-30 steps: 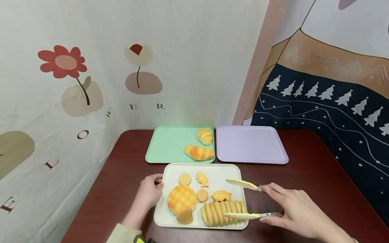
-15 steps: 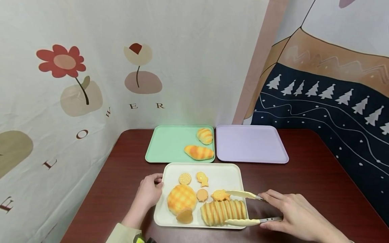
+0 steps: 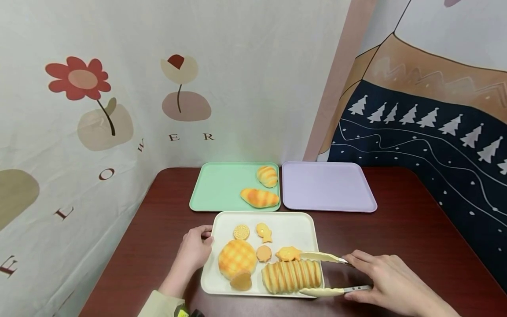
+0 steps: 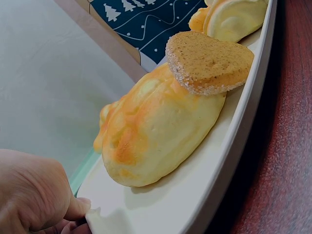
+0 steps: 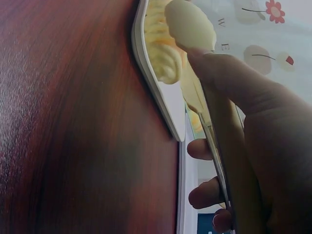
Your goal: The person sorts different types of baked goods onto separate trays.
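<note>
Leftmost, your left hand (image 3: 195,250) gripped the left rim of the cream tray (image 3: 298,225), thumb over its edge. On that tray, from left, sat the round checkered bun (image 3: 236,259) with a heart-shaped biscuit (image 3: 240,280) leaning on it, then a round cookie (image 3: 240,232), a fish cookie (image 3: 263,232), a small shell cookie (image 3: 263,253), a star-like cookie (image 3: 288,253) and the long ridged loaf (image 3: 291,276) at the near right corner. Your right hand (image 3: 390,285) held the cream tongs (image 3: 322,273), spread with one arm behind the loaf and one in front of it, whether touching I couldn't tell. Behind, two rolls lay on the green tray (image 3: 219,187); the lilac tray (image 3: 326,187) stood beside it.
</note>
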The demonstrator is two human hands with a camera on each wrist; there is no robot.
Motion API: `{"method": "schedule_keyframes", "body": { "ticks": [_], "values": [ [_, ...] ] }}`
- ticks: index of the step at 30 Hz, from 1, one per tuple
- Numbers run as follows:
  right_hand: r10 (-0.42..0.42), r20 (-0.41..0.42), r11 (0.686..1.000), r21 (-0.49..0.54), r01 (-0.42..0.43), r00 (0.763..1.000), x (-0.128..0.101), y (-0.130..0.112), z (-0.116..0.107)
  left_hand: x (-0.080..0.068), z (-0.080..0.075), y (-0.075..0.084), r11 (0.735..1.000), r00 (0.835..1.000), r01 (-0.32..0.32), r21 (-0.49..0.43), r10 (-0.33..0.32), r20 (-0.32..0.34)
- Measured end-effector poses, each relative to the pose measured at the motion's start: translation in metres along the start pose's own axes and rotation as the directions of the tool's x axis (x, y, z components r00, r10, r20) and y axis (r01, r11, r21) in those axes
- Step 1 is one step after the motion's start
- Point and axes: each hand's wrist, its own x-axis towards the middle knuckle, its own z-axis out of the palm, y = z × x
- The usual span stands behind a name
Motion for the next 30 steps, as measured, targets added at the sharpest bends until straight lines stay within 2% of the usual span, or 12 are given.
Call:
{"method": "schedule_keyframes", "body": {
  "ticks": [4, 11, 20, 26, 30],
  "values": [
    [-0.011, -0.01, 1.0, 0.005, 0.011, 1.0, -0.0003, 0.0015, 0.0009, -0.0004, -0.0001, 0.0005, 1.0, 1.0, 0.0, -0.004, 0.0, -0.002],
    [-0.003, 0.03, 1.0, 0.01, 0.003, 1.0, 0.0022, 0.0045, 0.0006, -0.0007, 0.0, 0.0007, 1.0, 1.0, 0.0, -0.006, 0.0, -0.002],
    [-0.108, -0.053, 0.994, -0.003, 0.108, 0.993, -0.0012, 0.0073, 0.0013, -0.0014, -0.0005, 0.0008, 1.0, 1.0, -0.003, -0.013, 0.003, -0.005],
    [-0.098, -0.016, 0.995, 0.027, 0.099, 0.995, -0.0021, 0.0085, -0.0012, -0.0015, -0.0003, 0.0004, 1.0, 1.0, -0.001, -0.011, 0.001, -0.004],
    [-0.105, -0.021, 0.994, 0.037, 0.106, 0.994, -0.0033, 0.009, -0.0019, -0.0018, -0.0001, 0.0005, 1.0, 1.0, -0.001, -0.009, 0.001, -0.003]
  ]
}}
